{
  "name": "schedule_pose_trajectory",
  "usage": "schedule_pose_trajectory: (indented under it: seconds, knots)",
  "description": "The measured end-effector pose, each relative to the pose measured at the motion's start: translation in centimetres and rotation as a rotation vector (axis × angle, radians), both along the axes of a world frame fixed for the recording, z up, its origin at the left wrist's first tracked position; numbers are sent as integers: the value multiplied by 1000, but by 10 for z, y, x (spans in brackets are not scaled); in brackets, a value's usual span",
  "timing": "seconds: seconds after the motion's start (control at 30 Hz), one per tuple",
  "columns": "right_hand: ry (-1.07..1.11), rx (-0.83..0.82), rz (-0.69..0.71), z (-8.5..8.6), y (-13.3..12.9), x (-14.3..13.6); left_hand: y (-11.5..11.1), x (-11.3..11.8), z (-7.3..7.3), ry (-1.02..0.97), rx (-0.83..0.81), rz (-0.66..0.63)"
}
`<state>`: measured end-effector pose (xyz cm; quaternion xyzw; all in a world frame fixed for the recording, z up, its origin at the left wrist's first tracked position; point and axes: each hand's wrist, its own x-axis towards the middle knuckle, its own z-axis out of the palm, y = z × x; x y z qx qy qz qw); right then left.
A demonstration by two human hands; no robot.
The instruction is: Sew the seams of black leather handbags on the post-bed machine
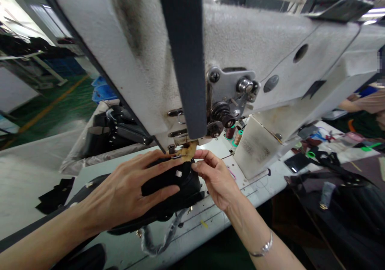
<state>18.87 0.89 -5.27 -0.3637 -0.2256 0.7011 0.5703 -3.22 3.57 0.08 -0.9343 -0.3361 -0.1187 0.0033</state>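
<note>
A large grey-white sewing machine [240, 41] fills the upper middle of the head view. Under its needle area lies a black bag [168, 181] with metal fittings and a plastic-wrapped strap [159, 238] hanging toward me. My left hand [129, 185] rests on the bag with its fingers spread, fingertips close to a worn tan piece [188, 153] by the presser foot. At the bag's right edge, my right hand [215, 173] has thumb and forefinger pinched together beside the needle area; whatever is between them is too small to make out. A bracelet circles the right wrist.
Thread spools [237, 137] stand behind the machine's arm. A phone [297, 163] lies on the table at right, near dark bags [355, 197]. More black bags [114, 129] sit in a covered container at left. A person's arm [357, 103] shows at far right.
</note>
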Motion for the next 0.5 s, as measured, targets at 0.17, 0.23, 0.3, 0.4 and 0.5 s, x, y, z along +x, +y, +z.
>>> schedule_pose_trajectory:
  seconds: [0.17, 0.23, 0.3, 0.4, 0.5]
  knots:
    - [-22, -17, -47, -2, -4, -2, -3, 20, 2, -75, -35, 33]
    - [-20, -15, -61, -2, -6, -2, -1, 27, 6, -111, -135, 129]
    - [-11, -13, -63, -2, -8, 0, 4, 33, 13, -146, -226, 193]
    - [2, -16, -39, -2, -11, 3, 16, 43, 23, -172, -346, 155]
    - [14, -12, -10, -3, -14, 6, 27, 51, 30, -189, -463, 91]
